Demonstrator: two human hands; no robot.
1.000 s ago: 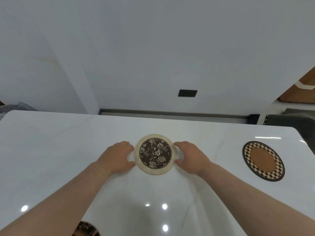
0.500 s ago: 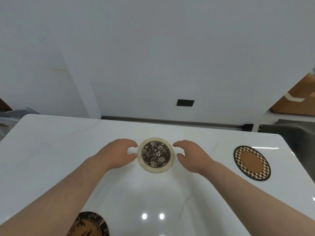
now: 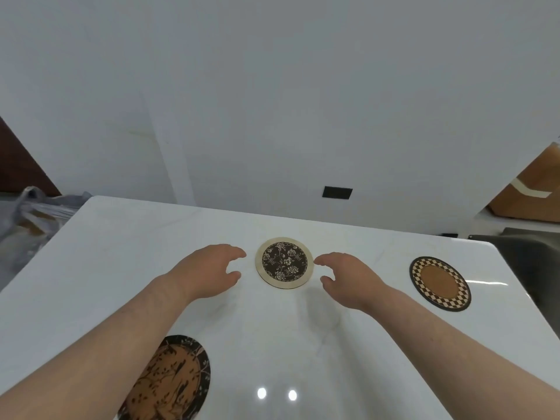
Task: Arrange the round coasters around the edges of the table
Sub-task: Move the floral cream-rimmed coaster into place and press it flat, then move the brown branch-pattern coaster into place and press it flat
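A round coaster with a dark floral centre and a pale rim [image 3: 284,262] lies flat near the far edge of the white table [image 3: 121,247]. My left hand [image 3: 209,269] hovers just left of it, fingers apart, a small gap from the rim. On its right side my right hand [image 3: 348,277] is likewise open and not touching it. A checkered coaster with a brown centre [image 3: 440,283] rests near the right edge. A brown coaster with a dark branch pattern [image 3: 172,380] lies close to me, partly under my left forearm.
A white wall with a black socket plate [image 3: 337,192] rises behind the table. Plastic-wrapped items [image 3: 27,219] sit off the left side. A cardboard box [image 3: 533,192] and a dark chair back [image 3: 536,256] stand to the right.
Both hands have let go of the floral coaster and drawn slightly away from its rim. The view has tilted back, bringing the branch-patterned coaster into sight.
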